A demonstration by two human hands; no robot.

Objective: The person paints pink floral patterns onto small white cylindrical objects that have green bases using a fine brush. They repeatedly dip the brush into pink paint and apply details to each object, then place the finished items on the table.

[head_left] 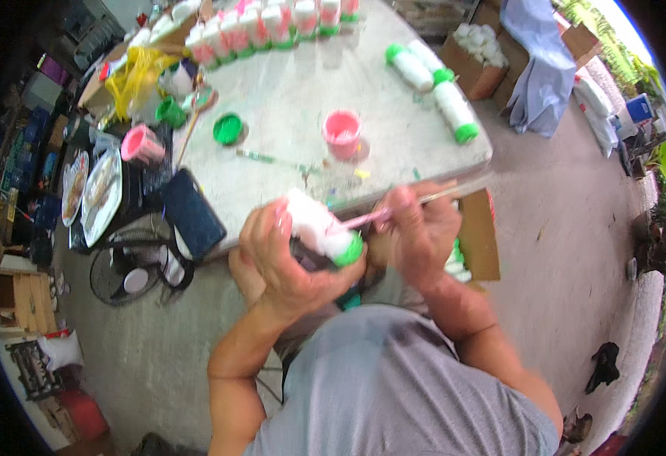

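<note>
My left hand point(276, 262) is wrapped round a white cylinder with a green end point(321, 230), tilted above my lap at the table's near edge. In my right hand point(420, 235) is a thin paintbrush point(367, 218), its pink tip touching the white side close to the green end. Faint pink marks show where the tip meets it. On the table just beyond stands a small pink paint cup point(342, 133). A second brush point(280, 160) lies left of the cup, near a round green paint pot point(228, 129).
Rows of pink-marked white cylinders point(272, 29) stand at the table's back. Several plain ones point(453, 106) lie at its right corner. A phone point(192, 213) and a white plate point(102, 197) are at the left. A cardboard box point(479, 235) stands by my right forearm.
</note>
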